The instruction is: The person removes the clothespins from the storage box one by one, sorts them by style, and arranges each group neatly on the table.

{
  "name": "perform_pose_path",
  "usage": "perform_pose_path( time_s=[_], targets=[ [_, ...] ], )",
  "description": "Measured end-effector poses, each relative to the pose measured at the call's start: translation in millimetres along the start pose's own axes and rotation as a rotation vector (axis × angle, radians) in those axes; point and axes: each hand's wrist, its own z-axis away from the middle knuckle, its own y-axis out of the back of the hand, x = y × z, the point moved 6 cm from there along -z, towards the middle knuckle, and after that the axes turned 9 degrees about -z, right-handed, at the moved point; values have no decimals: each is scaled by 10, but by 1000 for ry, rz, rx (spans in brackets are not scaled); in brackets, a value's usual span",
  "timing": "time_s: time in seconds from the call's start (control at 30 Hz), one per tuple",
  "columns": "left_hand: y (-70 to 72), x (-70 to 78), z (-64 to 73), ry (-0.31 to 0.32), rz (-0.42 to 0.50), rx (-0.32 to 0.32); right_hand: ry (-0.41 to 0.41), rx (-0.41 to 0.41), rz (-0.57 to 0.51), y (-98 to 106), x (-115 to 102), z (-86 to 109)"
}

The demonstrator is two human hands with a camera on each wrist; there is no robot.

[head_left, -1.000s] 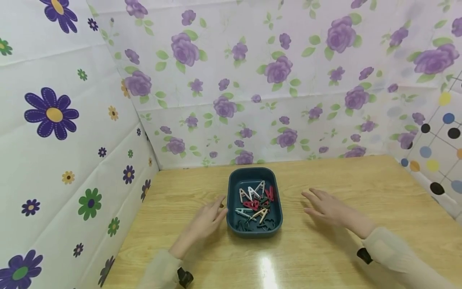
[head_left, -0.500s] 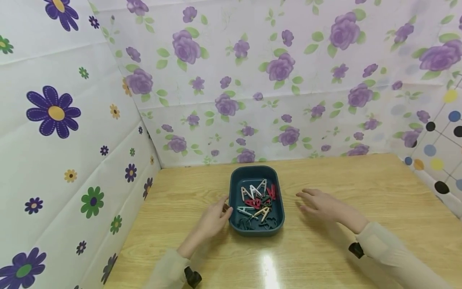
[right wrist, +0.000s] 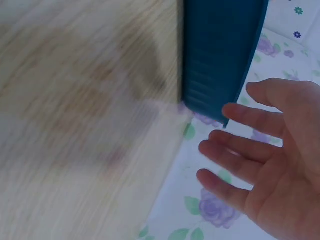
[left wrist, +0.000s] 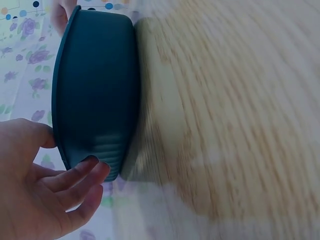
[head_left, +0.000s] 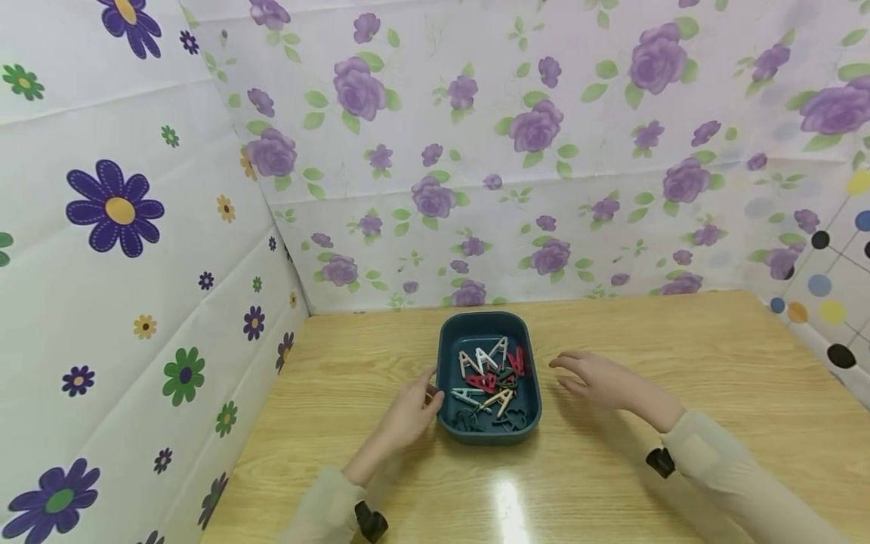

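Note:
A dark teal plastic bin (head_left: 522, 432) sits on the table, with several small clips inside. Among them are a white clip (head_left: 485, 360), a red clip (head_left: 482, 381), a pale blue clip (head_left: 467, 396), a cream clip (head_left: 501, 400) and dark green clips (head_left: 467, 420) by the near end. My left hand (head_left: 405, 413) is at the bin's left side; in the left wrist view its thumb meets the rim and relaxed fingers lie along the outer wall. My right hand (head_left: 605, 382) hovers to the right, fingers spread and apart from the bin, holding nothing.
The wooden table (head_left: 652, 332) extends on both sides of the bin. A rose-patterned sheet (head_left: 435, 249) hangs along the back edge, and a daisy-patterned sheet (head_left: 224, 325) stands close on the left. A dotted sheet (head_left: 832, 291) hangs on the right.
My left hand has moved right, up to the bin's side. My right hand has come leftward, nearer the bin. The view has shifted slightly; the bin and clips look unmoved on the table.

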Motion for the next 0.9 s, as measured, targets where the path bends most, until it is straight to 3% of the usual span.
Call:
perform_pose_path(
  time_s=[0.17,0.53,0.77,0.9],
  targets=[
    [-7,4,-2,36,97,-2,77,53,0,71,-119,-85],
    [-45,-2,-3,90,223,-17,115,79,17,105,-257,-244],
    [-88,-59,-1,163,438,-50,165,118,13,103,-340,-396],
    [-99,-44,41,213,548,-67,164,86,26,59,-385,-453]
  ],
)
